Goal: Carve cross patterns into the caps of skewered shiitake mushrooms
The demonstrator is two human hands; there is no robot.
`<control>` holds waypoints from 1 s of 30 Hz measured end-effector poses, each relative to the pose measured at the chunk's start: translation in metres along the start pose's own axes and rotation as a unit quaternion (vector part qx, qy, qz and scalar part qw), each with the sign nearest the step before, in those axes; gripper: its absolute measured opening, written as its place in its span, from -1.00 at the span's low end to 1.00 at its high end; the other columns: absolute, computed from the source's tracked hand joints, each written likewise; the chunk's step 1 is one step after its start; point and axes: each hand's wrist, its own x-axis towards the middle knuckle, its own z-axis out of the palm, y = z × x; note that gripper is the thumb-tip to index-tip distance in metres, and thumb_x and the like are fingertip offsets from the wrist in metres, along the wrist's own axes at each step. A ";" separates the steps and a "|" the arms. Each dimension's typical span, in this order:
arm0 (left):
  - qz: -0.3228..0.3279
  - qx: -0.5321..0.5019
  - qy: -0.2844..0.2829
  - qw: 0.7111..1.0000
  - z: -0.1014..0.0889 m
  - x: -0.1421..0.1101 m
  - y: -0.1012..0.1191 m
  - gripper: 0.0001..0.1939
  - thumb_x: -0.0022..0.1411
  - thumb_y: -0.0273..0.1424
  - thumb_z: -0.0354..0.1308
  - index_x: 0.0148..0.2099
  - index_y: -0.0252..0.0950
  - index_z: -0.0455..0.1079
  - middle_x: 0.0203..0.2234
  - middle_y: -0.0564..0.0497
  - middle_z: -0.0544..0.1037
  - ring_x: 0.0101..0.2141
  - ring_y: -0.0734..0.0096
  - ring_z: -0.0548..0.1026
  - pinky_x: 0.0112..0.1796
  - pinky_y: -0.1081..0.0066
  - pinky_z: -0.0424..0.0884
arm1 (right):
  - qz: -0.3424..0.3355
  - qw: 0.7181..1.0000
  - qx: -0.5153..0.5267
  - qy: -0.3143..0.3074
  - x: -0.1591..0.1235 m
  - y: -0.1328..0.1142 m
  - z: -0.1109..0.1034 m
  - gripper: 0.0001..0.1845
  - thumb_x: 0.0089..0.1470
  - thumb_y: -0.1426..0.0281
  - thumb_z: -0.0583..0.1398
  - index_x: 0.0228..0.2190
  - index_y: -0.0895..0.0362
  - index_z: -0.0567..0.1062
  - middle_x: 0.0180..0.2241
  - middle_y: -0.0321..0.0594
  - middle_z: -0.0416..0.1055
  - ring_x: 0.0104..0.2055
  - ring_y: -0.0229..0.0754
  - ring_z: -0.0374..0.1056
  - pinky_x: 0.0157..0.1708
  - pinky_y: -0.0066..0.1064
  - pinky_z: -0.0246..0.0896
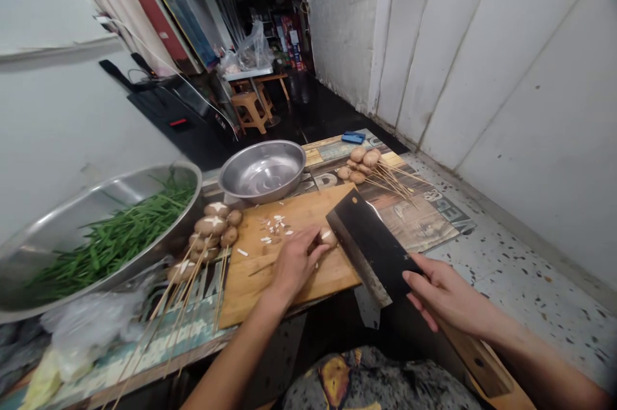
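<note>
My left hand (297, 261) rests on the wooden cutting board (260, 220), its fingers closed on a mushroom (328, 236) that shows a pale cut mark. A thin skewer lies under and beside this hand on the board. In my right hand (441, 288) is a cleaver (369, 249) with a dark, broad blade, tilted just right of the mushroom. Small white mushroom trimmings (276, 225) are scattered across the board. Skewered mushrooms with white cross cuts (212, 225) are piled at the board's left edge.
Behind the board stands an empty metal basin (263, 172). A large metal bowl (186, 172) of green chives (120, 230) is at left, near a plastic bag (91, 326). More skewered mushrooms (359, 162) and a blue object (353, 137) lie at the table's far right.
</note>
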 end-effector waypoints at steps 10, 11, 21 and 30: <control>0.059 -0.006 0.076 0.995 0.010 -0.005 -0.007 -0.69 0.30 -0.28 0.22 0.03 -0.32 0.47 -0.09 -0.17 0.62 -0.08 0.12 0.57 -0.04 0.13 0.50 | 0.016 0.998 -0.053 -0.026 -0.004 -0.001 -0.001 -0.73 0.30 0.20 -0.04 -0.39 0.07 0.23 -0.61 -0.52 0.29 -0.71 -0.41 0.23 -0.66 -0.55 0.06; 0.062 -0.007 0.079 0.995 0.010 -0.004 -0.007 -0.69 0.30 -0.29 0.22 0.03 -0.33 0.47 -0.09 -0.18 0.62 -0.08 0.12 0.57 -0.04 0.13 0.50 | 0.017 0.998 -0.052 -0.026 -0.004 -0.001 -0.001 -0.73 0.31 0.20 -0.05 -0.39 0.07 0.23 -0.61 -0.52 0.28 -0.71 -0.41 0.23 -0.66 -0.55 0.06; 0.073 -0.009 0.091 0.993 0.011 -0.004 -0.007 -0.70 0.29 -0.30 0.23 0.03 -0.31 0.48 -0.10 -0.17 0.63 -0.10 0.13 0.58 -0.05 0.12 0.51 | 0.045 0.996 -0.051 -0.058 -0.003 -0.007 -0.014 -0.74 0.25 0.17 0.01 -0.40 0.05 0.16 -0.62 -0.53 0.28 -0.72 -0.41 0.22 -0.67 -0.54 0.03; 0.056 -0.026 0.083 0.995 0.012 -0.005 -0.008 -0.71 0.30 -0.29 0.22 0.03 -0.28 0.49 -0.09 -0.17 0.62 -0.08 0.14 0.57 -0.02 0.10 0.50 | 0.028 0.997 -0.007 -0.073 0.024 -0.013 -0.018 -0.80 0.22 0.21 0.02 -0.36 0.05 0.18 -0.63 -0.52 0.29 -0.74 -0.41 0.18 -0.69 -0.54 -0.03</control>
